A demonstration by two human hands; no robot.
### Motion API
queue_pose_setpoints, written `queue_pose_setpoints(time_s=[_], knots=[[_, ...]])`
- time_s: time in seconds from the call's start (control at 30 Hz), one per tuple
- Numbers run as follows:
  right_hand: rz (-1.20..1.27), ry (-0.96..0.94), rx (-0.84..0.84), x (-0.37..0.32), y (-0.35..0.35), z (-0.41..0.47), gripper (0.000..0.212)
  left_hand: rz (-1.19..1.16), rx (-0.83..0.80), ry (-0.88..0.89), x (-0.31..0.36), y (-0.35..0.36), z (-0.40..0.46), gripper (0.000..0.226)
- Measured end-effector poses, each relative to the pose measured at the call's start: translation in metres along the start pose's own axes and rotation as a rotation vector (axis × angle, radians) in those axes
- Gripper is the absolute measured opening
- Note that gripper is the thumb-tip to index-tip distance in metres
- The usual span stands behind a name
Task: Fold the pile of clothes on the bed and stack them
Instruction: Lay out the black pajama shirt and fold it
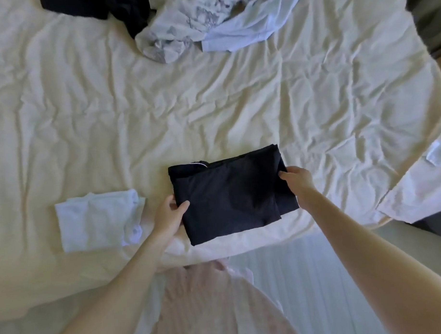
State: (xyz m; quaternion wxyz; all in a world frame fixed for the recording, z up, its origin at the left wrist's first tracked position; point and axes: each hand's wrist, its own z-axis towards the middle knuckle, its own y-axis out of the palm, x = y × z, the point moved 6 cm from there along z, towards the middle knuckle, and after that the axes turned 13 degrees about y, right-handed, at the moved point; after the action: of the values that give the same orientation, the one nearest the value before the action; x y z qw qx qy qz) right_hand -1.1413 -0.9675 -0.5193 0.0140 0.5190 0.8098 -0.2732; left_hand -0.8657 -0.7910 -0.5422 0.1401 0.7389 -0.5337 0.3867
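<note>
Folded black garment [230, 194] between both hands — left [170, 214], right [298, 180] — edges pinched

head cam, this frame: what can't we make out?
- Unfolded pile: head view, top edge cuts it off; garment count unclear.
- Black folded garment: type unclear; folds hide its shape.
- Left hand grip: fingers hidden under the fabric, only the thumb shows.
- Folded white garment: overexposed; layers unreadable.

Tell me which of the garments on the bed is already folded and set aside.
The white garment by the left hand: folded, lying alone. The black one is in both hands; the rest are crumpled at the far edge.
</note>
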Motion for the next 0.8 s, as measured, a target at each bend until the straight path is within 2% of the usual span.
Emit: queue_pose_setpoints(time_s=[0.1,0.2,0.3,0.4,0.5,0.6,0.67,0.8], knots=[[-0.171,-0.079,0.185,0.002,-0.001,0.003,0.035,0.133,0.048,0.136,0.007,-0.003,0.006,0.008],[-0.302,-0.341,0.336,0.001,-0.002,-0.020,0.040,0.242,0.085,0.278,0.018,-0.003,0.011,0.010],[-0.659,-0.603,0.436,0.005,0.011,-0.039,0.045,0.307,0.069,0.233,0.013,-0.002,0.017,0.011],[-1.014,-0.602,0.351,0.020,0.024,-0.036,0.053,0.349,0.040,0.127,0.008,-0.003,0.014,0.032],[-1.021,-0.548,0.337,0.012,0.019,-0.047,0.057,0.520,-0.004,0.194,0.024,-0.011,-0.008,0.039],[-1.038,-0.666,0.336,-0.008,0.023,-0.085,0.060,0.722,-0.019,0.375,0.055,-0.026,-0.047,0.037],[-1.066,-0.783,0.333,-0.020,0.031,-0.120,0.062,0.800,0.026,0.469,0.075,-0.044,-0.078,0.039],[-1.025,-1.022,0.293,-0.033,0.061,-0.207,0.064,0.754,0.212,0.629,0.103,-0.101,-0.140,0.050]])
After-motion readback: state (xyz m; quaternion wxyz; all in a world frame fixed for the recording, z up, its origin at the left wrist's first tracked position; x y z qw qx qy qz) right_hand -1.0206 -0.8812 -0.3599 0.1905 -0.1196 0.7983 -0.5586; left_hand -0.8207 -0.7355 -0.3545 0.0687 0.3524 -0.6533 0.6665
